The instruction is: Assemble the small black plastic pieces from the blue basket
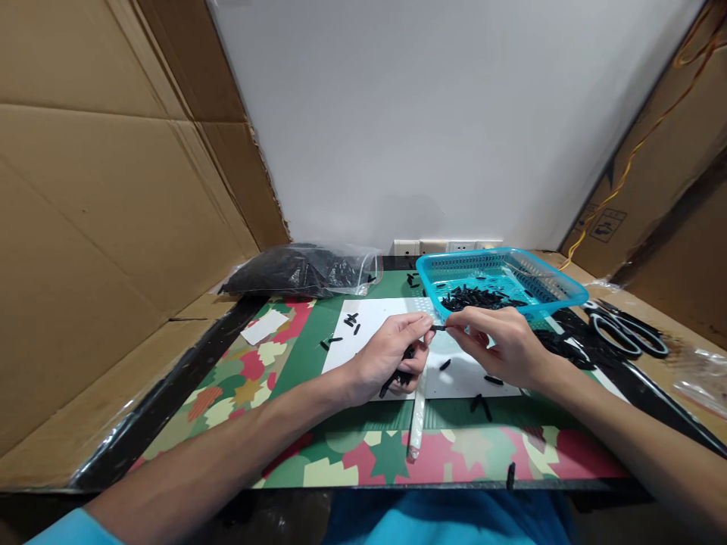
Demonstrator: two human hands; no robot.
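We pinch small black stick [438, 328]: left fingers [417, 328] on one end, right fingers [463, 318] on other. More black sticks [404, 376] lie within curled left fingers. Behind right fingers, we see blue basket [576, 294] with black pile [477, 298]; beneath both hands, white paper [466, 382]; further right, scissors [625, 331].

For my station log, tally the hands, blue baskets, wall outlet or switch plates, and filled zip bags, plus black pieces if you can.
Hands: 2 (left, right)
Blue plastic basket: 1
Wall plates: 4
Filled zip bag: 1
Total: 8, leaving out the black pieces, too heaped to count.
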